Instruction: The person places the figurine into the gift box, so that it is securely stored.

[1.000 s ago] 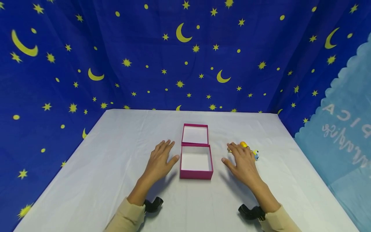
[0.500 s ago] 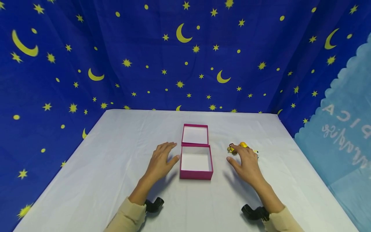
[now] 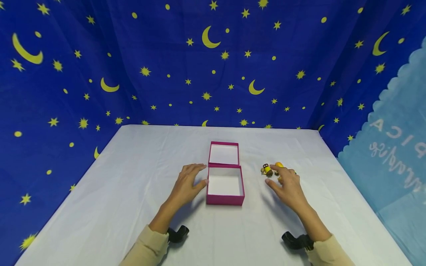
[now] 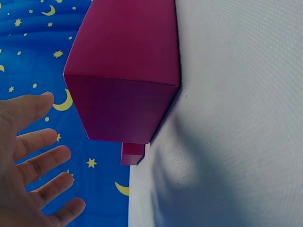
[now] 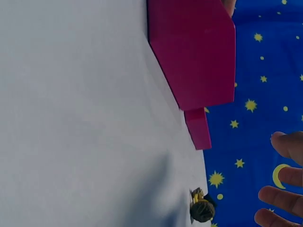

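Note:
A magenta box (image 3: 225, 200) with a white inside stands in the middle of the table, its lid (image 3: 224, 154) laid back behind it. My left hand (image 3: 186, 186) hovers at the box's left side, fingers spread and holding nothing; the left wrist view shows these fingers (image 4: 47, 163) apart from the box wall (image 4: 123, 104). On the right, my right hand (image 3: 287, 187) hangs over a group of small yellow figurines and partly hides them. One figurine with dark goggles (image 3: 267, 170) shows left of its fingertips, and a yellow one (image 3: 279, 164) behind them. The right fingers (image 5: 281, 198) are loosely extended.
A white cloth covers the table (image 3: 139, 159). Behind and to the left hangs a blue curtain (image 3: 173, 55) with yellow moons and stars. A light blue cloth (image 3: 399, 147) with lettering hangs at the right.
My right hand has drifted right and slightly toward me, uncovering the goggled figurine. The left hand has shifted slightly toward the box. Box and lid have stayed put.

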The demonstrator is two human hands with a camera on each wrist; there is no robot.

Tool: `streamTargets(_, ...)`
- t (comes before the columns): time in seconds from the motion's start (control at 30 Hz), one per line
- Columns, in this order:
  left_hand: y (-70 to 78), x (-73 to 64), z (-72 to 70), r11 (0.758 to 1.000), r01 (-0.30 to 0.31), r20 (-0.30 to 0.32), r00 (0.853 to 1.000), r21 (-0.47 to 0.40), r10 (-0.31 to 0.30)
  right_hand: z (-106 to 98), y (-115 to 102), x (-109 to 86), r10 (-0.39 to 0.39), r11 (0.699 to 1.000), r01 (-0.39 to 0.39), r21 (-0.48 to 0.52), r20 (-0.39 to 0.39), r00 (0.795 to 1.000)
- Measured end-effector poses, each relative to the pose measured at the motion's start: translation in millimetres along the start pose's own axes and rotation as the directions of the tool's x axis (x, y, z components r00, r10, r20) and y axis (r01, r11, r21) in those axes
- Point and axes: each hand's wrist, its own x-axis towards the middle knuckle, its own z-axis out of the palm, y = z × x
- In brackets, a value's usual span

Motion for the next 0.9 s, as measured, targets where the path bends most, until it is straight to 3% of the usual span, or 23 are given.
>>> streamTargets(0.3, -2.2, 0.9, 1.8, 1.0, -0.013, 0.017, 1.0, -0.023, 0.013, 0, 13, 11.5, -0.034, 0.999, 0.034, 0.009, 0.004, 0.999)
streamTargets(0.6, -3.4, 0.6, 4.4, 0.997, -0.047, 0.013, 0.999, -0.055, 0.048, 0, 21, 22.3, -0.014, 1.0, 0.016, -0.024, 0.096, 0.995)
streamTargets(0.9, -3.1, 0.8, 4.6, 0.995, -0.035, 0.042, 0.998, -0.094, 0.039, 2, 29, 30.6, 0.022, 0.999, -0.014, -0.039, 0.185, 0.982)
